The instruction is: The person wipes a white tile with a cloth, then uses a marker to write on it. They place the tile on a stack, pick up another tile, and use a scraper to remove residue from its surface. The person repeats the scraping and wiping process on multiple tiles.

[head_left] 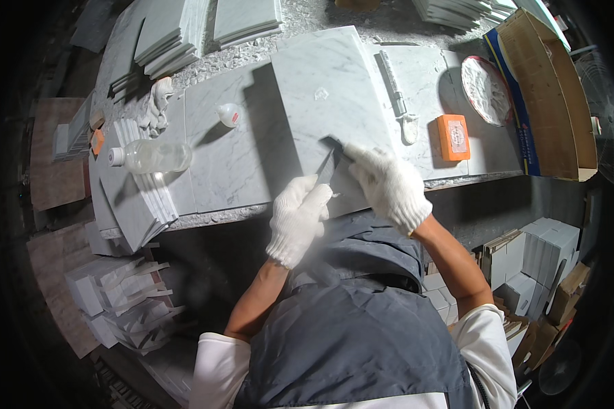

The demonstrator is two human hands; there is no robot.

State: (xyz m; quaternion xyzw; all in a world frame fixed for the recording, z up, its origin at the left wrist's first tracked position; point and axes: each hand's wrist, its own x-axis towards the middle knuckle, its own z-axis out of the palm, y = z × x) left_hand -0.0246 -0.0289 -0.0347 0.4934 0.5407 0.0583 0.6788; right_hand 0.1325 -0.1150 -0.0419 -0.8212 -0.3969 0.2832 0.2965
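White knit gloves cover both my hands, which meet over the near edge of a raised white marble tile (314,75) with grey veins. My left hand (297,219) is closed on a flat grey blade (329,170) that looks like a putty knife; its handle is mostly hidden in the glove. My right hand (391,187) is closed round a small dark tool (333,144), whose tip lies close to the blade. Whether the two tools touch, I cannot tell. The dark tool's exact kind is hidden by my fingers.
Left of the tile are a small white bottle (230,115), a clear plastic bottle (158,157) on stacked strips and a crumpled glove (158,102). To the right lie a marker-like tube (392,78), an orange box (453,138), a tub of white paste (486,91) and a cardboard box (549,95).
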